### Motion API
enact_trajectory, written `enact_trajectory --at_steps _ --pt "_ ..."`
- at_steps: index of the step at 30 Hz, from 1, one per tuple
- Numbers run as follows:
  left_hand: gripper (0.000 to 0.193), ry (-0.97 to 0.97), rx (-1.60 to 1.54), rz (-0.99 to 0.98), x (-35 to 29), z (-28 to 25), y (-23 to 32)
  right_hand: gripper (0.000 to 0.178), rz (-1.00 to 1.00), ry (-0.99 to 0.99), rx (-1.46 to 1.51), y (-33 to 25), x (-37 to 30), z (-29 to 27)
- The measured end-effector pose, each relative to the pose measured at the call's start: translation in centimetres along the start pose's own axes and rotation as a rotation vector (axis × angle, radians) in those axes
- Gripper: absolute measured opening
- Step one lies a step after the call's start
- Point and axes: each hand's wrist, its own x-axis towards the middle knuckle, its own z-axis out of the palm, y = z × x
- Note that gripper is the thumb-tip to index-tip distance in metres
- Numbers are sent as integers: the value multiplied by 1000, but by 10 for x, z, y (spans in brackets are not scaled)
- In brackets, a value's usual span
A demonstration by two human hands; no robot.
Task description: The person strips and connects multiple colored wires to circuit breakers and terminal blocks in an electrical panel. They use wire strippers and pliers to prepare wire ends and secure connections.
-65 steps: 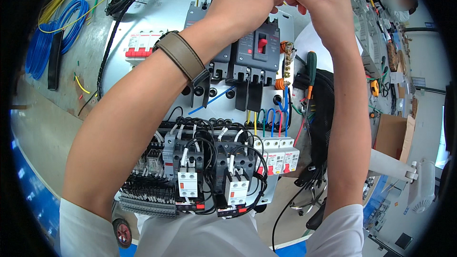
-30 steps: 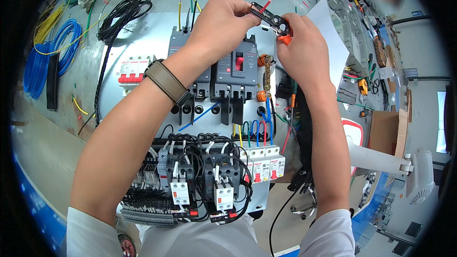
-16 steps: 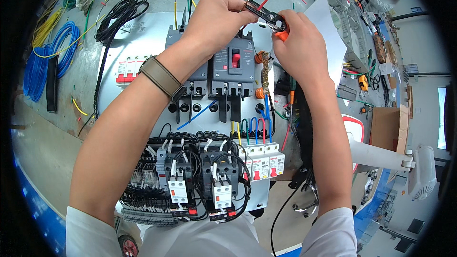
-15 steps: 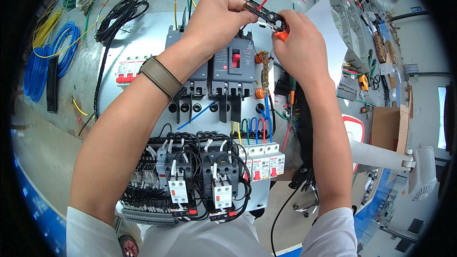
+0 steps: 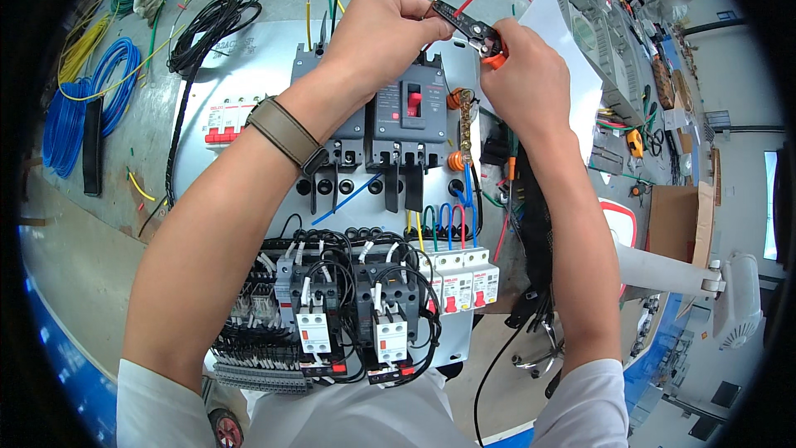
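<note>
A: What are the fingers holding?

B: The left hand is pinching the red wire, thumb and forefinger nearly meeting; the contact is partly hidden. The right hand is curling firmly round the orange grips of a wire tool, whose head is pointing at the left fingers.

A: Where exactly is the wire sitting?

B: Its end is slanting across the tool's head, just right of the left fingers. No bare copper is showing, so I am judging that end unfinished.

A: What is looking complete?

B: Well below the fingers, coloured loops are entering the small breakers, and sleeved black leads are serving the contactors. A blue wire below the left fingers is lying loose, apparently unconnected.

A: Materials?

B: Just below the fingers, a large breaker is presenting ribbed, matt grey plastic with a red toggle. To its right, a brass terminal bar is standing between orange insulators. The panel underneath is showing smooth, pale metal; the tool's head is looking flat, dark and perforated.
</note>
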Motion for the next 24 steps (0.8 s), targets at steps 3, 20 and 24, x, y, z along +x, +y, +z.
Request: enact_trajectory --at_steps 3,20,24 --pt "18 -12 37 -12 -1 -1 3 20 -15 14 15 2 0 0" --pt "26 -17 41 25 -6 0 -1 34 630 -48 1020 -7 -24 -75" --pt "26 -16 64 77 -10 0 2 33 697 -191 1063 -46 -66 -88"
